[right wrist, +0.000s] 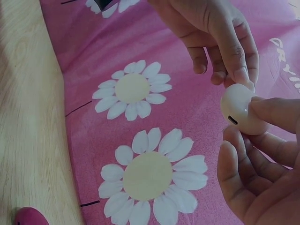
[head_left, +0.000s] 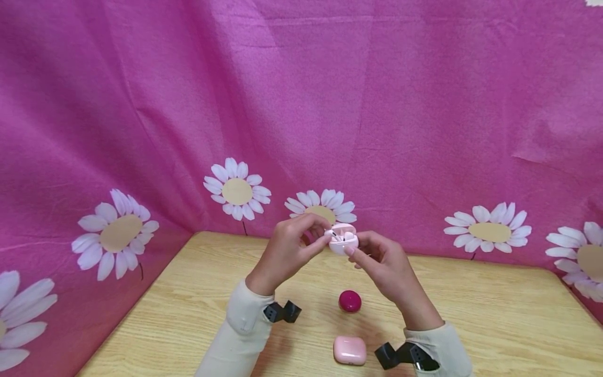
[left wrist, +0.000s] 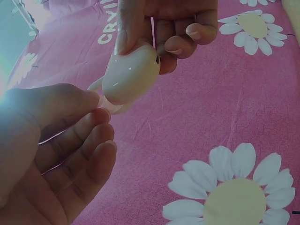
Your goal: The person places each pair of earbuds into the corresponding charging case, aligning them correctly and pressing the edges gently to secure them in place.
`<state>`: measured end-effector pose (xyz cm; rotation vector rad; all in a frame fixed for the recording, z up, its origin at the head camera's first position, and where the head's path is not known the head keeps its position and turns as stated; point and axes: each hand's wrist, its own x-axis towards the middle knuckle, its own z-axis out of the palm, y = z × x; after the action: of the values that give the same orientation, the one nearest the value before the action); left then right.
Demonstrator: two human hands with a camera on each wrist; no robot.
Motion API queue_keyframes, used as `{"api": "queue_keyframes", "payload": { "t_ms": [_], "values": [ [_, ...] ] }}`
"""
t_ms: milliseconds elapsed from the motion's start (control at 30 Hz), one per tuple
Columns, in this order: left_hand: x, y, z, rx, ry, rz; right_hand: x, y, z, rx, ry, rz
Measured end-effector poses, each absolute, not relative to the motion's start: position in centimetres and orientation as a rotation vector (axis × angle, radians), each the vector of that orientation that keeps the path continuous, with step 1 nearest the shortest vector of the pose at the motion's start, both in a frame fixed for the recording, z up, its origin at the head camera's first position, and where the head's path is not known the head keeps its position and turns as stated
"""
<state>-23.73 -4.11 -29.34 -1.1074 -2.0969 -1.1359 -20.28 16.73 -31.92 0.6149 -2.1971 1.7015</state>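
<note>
My right hand [head_left: 383, 264] grips a small pale pink earbud case [head_left: 343, 248] between thumb and fingers, held above the table with its lid raised. A white earbud [head_left: 349, 236] sits inside it. At the case's left edge, my left hand [head_left: 287, 251] pinches another white earbud [head_left: 329, 232] between thumb and index finger; fingertips hide much of it. The left wrist view shows the smooth underside of the case [left wrist: 133, 75], close to the left fingertips. In the right wrist view, a dark slot marks the rounded case [right wrist: 239, 105].
A dark pink round case [head_left: 350, 301] lies closed on the wooden table [head_left: 165, 314], below the hands. Nearer stands a closed pink rectangular case [head_left: 350, 350]. Behind the table hangs a magenta cloth [head_left: 400, 115] with white flowers. Both wrists wear black camera mounts.
</note>
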Motion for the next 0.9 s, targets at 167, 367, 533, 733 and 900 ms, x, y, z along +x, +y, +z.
{"api": "queue_keyframes", "payload": {
  "t_ms": [167, 367, 533, 733, 900],
  "values": [
    [-23.71, -4.06, -29.39, -1.103, -2.104, -1.13, -20.27, 16.7, -31.88, 0.61, -2.202, 1.704],
    [-23.65, -3.96, -29.4, -1.107, -2.114, -1.114, -20.24, 16.68, -31.84, 0.614, -2.201, 1.705],
    [-23.63, -3.94, -29.4, -1.107, -2.115, -1.11, -20.24, 16.66, -31.86, 0.617, -2.198, 1.707],
    [-23.65, -3.93, -29.45, -1.111, -2.119, -1.099, -20.23, 16.65, -31.86, 0.618, -2.199, 1.699],
    [-23.65, -3.88, -29.44, -1.12, -2.121, -1.105, -20.24, 16.65, -31.84, 0.619, -2.199, 1.698]
  ]
}}
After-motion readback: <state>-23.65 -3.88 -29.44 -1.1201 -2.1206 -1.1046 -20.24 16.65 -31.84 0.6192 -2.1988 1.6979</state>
